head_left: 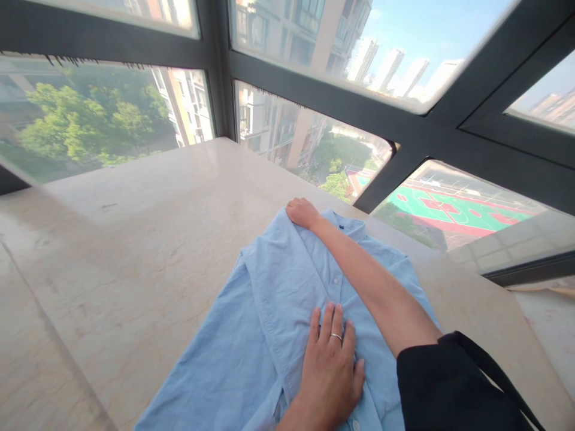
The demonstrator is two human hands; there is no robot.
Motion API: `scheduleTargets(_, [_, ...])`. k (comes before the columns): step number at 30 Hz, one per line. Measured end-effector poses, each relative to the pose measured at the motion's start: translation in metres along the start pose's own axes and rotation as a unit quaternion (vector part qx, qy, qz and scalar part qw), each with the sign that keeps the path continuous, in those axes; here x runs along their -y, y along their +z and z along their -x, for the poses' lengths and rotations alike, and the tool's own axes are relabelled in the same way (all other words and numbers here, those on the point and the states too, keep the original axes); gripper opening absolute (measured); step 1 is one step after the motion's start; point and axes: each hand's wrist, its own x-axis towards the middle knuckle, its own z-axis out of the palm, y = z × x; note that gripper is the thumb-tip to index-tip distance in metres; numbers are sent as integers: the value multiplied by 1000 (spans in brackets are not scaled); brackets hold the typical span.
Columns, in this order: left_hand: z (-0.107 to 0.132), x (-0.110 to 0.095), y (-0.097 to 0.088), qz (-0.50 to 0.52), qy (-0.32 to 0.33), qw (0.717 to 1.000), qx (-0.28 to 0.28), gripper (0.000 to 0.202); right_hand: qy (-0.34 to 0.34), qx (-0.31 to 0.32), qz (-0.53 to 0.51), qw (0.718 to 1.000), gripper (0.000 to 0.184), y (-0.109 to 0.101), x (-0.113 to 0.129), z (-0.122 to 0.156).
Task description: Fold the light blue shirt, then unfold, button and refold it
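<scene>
A light blue button-up shirt (296, 287) lies front side up on the pale stone ledge, its collar (348, 224) pointing toward the window corner. One side of it is folded inward, forming a long crease over the front. My left hand (330, 365), wearing a ring, rests flat on the shirt's middle with its fingers extended. Reaching across from the right, my right hand (303, 212) has its fingers curled onto the cloth at the folded shoulder edge, left of the collar. The shirt's lower end runs out of view, and its far side is partly hidden under my right forearm.
The marble-like ledge (148, 239) has a seam on its left. Dark window frames (314, 87) border it at the back and right. Through the glass are trees, buildings and a sports court. A light patterned surface (550, 323) lies at the far right.
</scene>
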Motion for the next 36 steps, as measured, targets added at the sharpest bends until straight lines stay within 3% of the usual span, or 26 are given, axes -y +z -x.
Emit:
scheduleTargets(9, [1, 0, 1, -4, 1, 1000, -2, 56, 24, -4, 10, 1000, 30, -2, 4, -7])
scheduleTargets(17, [0, -1, -4, 9, 0, 1000, 4, 56, 118, -32, -48, 991, 33, 9, 21, 21])
scheduleTargets(23, [0, 0, -4, 19, -3, 1000, 8, 59, 188, -61, -84, 977, 41, -7, 47, 36])
scheduleTargets(26, [-1, -1, -5, 14, -2, 1000, 8, 60, 160, -115, -106, 975, 49, -13, 82, 79])
scheduleTargets(28, [-2, 0, -4, 10, 5, 1000, 8, 58, 134, -130, -129, 974, 51, -15, 106, 124])
scheduleTargets(31, [-3, 1, -4, 0, 26, 1000, 9, 55, 149, -123, -181, 964, 46, -16, 126, 206])
scheduleTargets(36, [-3, 1, -5, -35, 20, 999, -7, 51, 279, -153, -239, 917, 46, -12, 130, 341])
